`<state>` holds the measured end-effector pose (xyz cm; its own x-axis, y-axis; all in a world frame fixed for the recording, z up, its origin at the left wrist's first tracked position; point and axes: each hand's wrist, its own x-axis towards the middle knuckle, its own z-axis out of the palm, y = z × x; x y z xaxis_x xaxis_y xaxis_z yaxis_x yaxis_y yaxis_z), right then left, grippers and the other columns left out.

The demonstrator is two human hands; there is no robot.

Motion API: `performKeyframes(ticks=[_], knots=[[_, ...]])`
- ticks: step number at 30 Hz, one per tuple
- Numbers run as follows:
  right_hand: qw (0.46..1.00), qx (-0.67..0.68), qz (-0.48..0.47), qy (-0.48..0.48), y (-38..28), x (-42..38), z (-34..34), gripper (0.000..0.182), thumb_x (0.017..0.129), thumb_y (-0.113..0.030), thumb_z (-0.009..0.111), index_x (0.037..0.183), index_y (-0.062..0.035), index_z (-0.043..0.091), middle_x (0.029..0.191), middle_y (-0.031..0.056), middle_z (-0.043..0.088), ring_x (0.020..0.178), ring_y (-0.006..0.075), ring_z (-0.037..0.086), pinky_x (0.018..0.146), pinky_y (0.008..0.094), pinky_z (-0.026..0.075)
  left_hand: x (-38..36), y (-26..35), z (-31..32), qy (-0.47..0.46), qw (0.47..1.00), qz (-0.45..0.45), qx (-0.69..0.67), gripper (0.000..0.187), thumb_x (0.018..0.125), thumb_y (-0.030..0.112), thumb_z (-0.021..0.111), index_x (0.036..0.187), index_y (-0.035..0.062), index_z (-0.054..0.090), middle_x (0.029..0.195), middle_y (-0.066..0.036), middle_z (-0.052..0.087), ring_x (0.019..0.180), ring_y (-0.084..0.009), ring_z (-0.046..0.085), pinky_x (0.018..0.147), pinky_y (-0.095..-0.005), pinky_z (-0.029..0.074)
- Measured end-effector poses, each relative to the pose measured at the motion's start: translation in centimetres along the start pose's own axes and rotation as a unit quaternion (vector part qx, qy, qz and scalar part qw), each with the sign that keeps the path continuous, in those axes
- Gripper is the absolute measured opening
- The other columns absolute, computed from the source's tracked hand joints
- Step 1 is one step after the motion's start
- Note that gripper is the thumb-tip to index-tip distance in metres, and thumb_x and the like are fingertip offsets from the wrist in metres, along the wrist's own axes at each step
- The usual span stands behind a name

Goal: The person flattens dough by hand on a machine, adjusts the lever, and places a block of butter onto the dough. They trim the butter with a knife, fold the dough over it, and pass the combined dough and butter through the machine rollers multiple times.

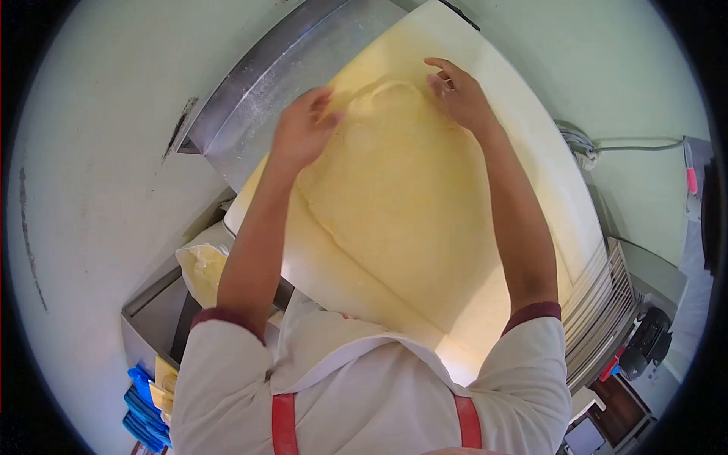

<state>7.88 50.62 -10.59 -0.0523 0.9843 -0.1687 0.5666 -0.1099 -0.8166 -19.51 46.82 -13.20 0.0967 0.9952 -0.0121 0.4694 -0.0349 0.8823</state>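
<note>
My left hand (pixel 302 130) and my right hand (pixel 457 92) are both stretched out in front of me, apart from each other, each resting on the far end of a sheet of dough (pixel 398 197). My left fingers curl onto the far left edge of it, where the edge is lifted and folded slightly; my right fingers lie spread and flat on the far right corner. Neither hand is closed around anything.

The dough lies between my arms, its long axis running from my chest away towards my hands, narrowing to a rounded end beneath my fingers. It is pale yellow, smooth and soft, with a rolled, thicker rim along the side under my left forearm. It lies on a cream belt (pixel 523 144), matt and flat, which reaches past my right hand. Beyond my left hand sits a dull grey metal tray (pixel 258 98), brushed and sloped.
</note>
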Motion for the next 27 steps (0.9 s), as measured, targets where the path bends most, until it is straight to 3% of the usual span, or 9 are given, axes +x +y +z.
performKeyframes(ticks=[2,5,8,11,15,20,24,26,27], knots=[[0.998,-0.057,-0.02,-0.029,1.1,0.1,0.5,0.039,0.092,-0.032,0.061,0.123,-0.0085,0.059,0.104,0.0164,0.067,0.095,0.028,0.064,0.082,0.0378,0.05,-3.1,-0.3,-1.8,-0.012,0.995,-0.094,0.02,0.046,0.079,0.016,0.076,0.117,-0.0032,0.059,0.105,-0.012,0.064,0.091,-0.0182,0.063,0.083,-0.0309,0.051],[0.983,-0.173,-0.054,-0.032,-1.0,-0.5,2.6,0.044,0.092,-0.038,0.06,0.125,-0.0104,0.057,0.11,0.0148,0.065,0.102,0.029,0.061,0.087,0.0397,0.048,-4.4,0.8,-0.3,0.014,0.997,-0.05,0.052,0.044,0.078,0.018,0.078,0.114,-0.0005,0.062,0.103,-0.013,0.064,0.089,-0.02,0.063,0.082,-0.0317,0.05],[0.962,-0.261,-0.062,-0.039,-3.3,-0.7,4.0,0.044,0.092,-0.042,0.058,0.124,-0.0107,0.058,0.111,0.0131,0.065,0.106,0.0299,0.06,0.089,0.0406,0.047,-3.4,3.6,-0.9,-0.053,0.981,-0.14,0.123,0.042,0.077,0.018,0.078,0.114,0.0032,0.063,0.099,-0.014,0.065,0.088,-0.0221,0.064,0.082,-0.033,0.05],[0.954,-0.286,-0.075,-0.055,-4.3,-1.1,4.4,0.044,0.092,-0.045,0.056,0.118,-0.0094,0.058,0.111,0.0138,0.064,0.108,0.0304,0.058,0.089,0.0419,0.046,-4.5,2.1,-0.3,0.027,0.988,-0.015,0.154,0.041,0.077,0.019,0.078,0.112,0.0047,0.063,0.098,-0.015,0.066,0.088,-0.0245,0.065,0.082,-0.0344,0.049],[0.954,-0.239,-0.183,-0.016,-2.8,-1.2,4.9,0.043,0.092,-0.047,0.055,0.111,-0.0075,0.058,0.108,0.0129,0.064,0.104,0.0318,0.06,0.085,0.0439,0.047,-5.9,3.5,-1.1,-0.034,0.993,-0.099,0.049,0.045,0.079,0.019,0.075,0.119,0.0069,0.06,0.104,-0.016,0.067,0.097,-0.0271,0.064,0.086,-0.0355,0.049],[0.941,-0.307,-0.119,-0.076,-3.4,-0.3,3.0,0.045,0.09,-0.048,0.058,0.114,-0.0086,0.056,0.109,0.0112,0.065,0.099,0.0317,0.062,0.084,0.0441,0.047,-7.2,1.7,-2.2,-0.093,0.989,-0.067,0.088,0.062,0.083,0.018,0.071,0.14,0.0163,0.046,0.113,-0.017,0.065,0.106,-0.0293,0.062,0.091,-0.0347,0.047],[0.954,-0.284,-0.066,-0.07,-3.2,-0.9,2.7,0.048,0.09,-0.05,0.059,0.116,-0.0093,0.055,0.108,0.0119,0.066,0.1,0.0311,0.063,0.085,0.0449,0.047,-9.8,2.6,-2.6,-0.059,0.99,-0.126,0.002,0.068,0.083,0.009,0.071,0.143,0.0124,0.04,0.117,-0.015,0.064,0.108,-0.0225,0.061,0.092,-0.031,0.048],[0.959,-0.27,-0.081,-0.015,-1.9,-1.5,2.3,0.048,0.091,-0.05,0.057,0.116,-0.0086,0.055,0.107,0.0125,0.066,0.1,0.0313,0.063,0.085,0.0456,0.047,-12.1,1.0,-3.0,-0.057,0.98,-0.154,-0.114,0.067,0.082,0.004,0.07,0.143,0.0087,0.041,0.118,-0.014,0.063,0.108,-0.0187,0.061,0.092,-0.0294,0.048],[0.96,-0.264,-0.091,0.008,-1.8,-2.1,2.3,0.048,0.091,-0.049,0.056,0.116,-0.0082,0.055,0.106,0.0128,0.067,0.1,0.0314,0.063,0.085,0.0459,0.047,-12.5,1.2,-2.8,-0.051,0.98,-0.162,-0.108,0.067,0.082,0.002,0.07,0.143,0.0074,0.041,0.117,-0.013,0.063,0.106,-0.0172,0.061,0.091,-0.0287,0.048]])
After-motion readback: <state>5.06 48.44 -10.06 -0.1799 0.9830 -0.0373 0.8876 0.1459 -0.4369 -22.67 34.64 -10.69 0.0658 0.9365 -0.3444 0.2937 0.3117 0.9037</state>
